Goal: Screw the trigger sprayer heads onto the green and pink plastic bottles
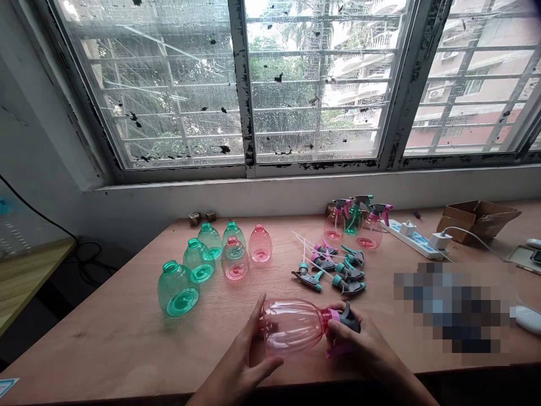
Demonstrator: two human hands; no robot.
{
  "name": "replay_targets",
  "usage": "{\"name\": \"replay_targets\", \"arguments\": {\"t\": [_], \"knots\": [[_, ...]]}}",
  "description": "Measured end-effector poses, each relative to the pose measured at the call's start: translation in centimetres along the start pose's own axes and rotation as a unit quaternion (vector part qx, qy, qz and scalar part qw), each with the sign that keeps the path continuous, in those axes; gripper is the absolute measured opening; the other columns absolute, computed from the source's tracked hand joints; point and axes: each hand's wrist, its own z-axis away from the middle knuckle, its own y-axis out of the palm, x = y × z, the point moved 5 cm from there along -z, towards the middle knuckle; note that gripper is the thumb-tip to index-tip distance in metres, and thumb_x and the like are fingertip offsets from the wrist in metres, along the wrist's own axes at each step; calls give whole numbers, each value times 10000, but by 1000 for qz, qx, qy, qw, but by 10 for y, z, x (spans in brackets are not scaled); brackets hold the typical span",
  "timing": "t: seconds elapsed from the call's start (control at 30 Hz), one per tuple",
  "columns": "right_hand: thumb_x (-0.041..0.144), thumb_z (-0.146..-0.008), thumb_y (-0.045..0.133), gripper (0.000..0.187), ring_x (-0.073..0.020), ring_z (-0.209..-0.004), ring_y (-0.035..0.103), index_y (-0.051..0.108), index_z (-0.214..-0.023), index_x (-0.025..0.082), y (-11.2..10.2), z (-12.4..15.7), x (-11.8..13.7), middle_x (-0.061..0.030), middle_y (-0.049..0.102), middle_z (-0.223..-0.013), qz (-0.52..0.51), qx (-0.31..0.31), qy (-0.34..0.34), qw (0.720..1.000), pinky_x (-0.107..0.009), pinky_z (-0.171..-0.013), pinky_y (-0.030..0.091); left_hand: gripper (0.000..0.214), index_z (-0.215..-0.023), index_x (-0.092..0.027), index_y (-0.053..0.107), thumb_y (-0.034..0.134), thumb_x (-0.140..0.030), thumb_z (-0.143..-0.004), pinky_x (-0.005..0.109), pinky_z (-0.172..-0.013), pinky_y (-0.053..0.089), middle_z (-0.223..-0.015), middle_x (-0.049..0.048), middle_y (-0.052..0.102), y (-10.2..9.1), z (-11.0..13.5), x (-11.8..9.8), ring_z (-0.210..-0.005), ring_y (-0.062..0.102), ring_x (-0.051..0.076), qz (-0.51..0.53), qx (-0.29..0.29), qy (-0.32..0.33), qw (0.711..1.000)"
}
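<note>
A clear pink spray bottle (pixel 292 326) lies sideways above the table's near edge, its base to the left and its neck to the right. My left hand (pixel 249 355) cups the base end, thumb stretched along the lower side. At the other end, my right hand (pixel 349 332) is closed round the pink collar and dark trigger head. Just beyond lies a loose pile of trigger spray heads (pixel 333 268), grey with teal or pink parts and thin white tubes. Bottles without heads stand to the left: several green bottles (pixel 180 290) and two pink bottles (pixel 260 243).
Pink and green bottles with heads fitted (pixel 371 228) stand at the back. Right of them are a white power strip (pixel 416 239) with plugs and an open cardboard box (pixel 475 223). A blurred patch (pixel 459 310) covers part of the right side. The wooden table (pixel 105 344) ends near my wrists.
</note>
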Motion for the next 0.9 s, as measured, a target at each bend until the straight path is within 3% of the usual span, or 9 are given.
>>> {"name": "replay_targets", "arguments": {"t": [0.17, 0.33, 0.47, 0.57, 0.7, 0.9], "knots": [[488, -674, 868, 499, -211, -537, 678, 615, -965, 172, 1, 1, 1, -2, 698, -640, -1, -1, 3, 1000, -349, -541, 586, 1129, -1575, -260, 19, 808, -367, -774, 410, -1182, 284, -1326, 91, 612, 0, -1, 6, -1286, 523, 292, 15, 8, -6, 1000], [468, -693, 860, 479, -208, -538, 679, 615, -967, 162, 1, 0, 1, -7, 703, -648, -3, 7, -2, 1000, -344, -535, 586, 995, -1573, -268, 112, 757, -380, -825, 414, -1180, 291, -1382, 98, 570, 0, 0, 2, -1314, 492, 291, 21, 3, -2, 1000], [443, -716, 854, 469, -200, -542, 681, 597, -982, 155, 1, 0, 0, -9, 706, -656, -6, 11, -3, 1000, -343, -539, 591, 996, -1571, -311, 33, 724, -314, -854, 428, -1184, 268, -1277, 69, 631, 0, 0, 1, -1231, 563, 258, -5, -3, -1, 1000], [441, -719, 855, 473, -194, -543, 680, 588, -987, 156, 1, 0, -2, -6, 705, -655, -9, 13, -3, 1000, -340, -539, 595, 1083, -1574, -272, 21, 779, -352, -805, 415, -1169, 292, -1293, 88, 621, 1, -1, 4, -1249, 549, 280, 16, 7, -3, 1000], [433, -732, 848, 465, -193, -545, 683, 582, -997, 158, -1, -1, -3, -6, 708, -659, -11, 15, -6, 1000, -333, -534, 596, 1024, -1573, -228, 126, 780, -398, -802, 398, -1159, 313, -1361, 121, 578, 1, -1, 5, -1305, 497, 301, 37, 15, -8, 999], [422, -737, 846, 455, -194, -554, 683, 581, -998, 160, -1, -1, -4, -7, 709, -667, -13, 19, -2, 1000, -337, -539, 601, 984, -1570, -304, 32, 717, -329, -864, 397, -1172, 278, -1239, 53, 638, 1, -2, 3, -1208, 575, 245, 0, 8, 12, 1000]]}}
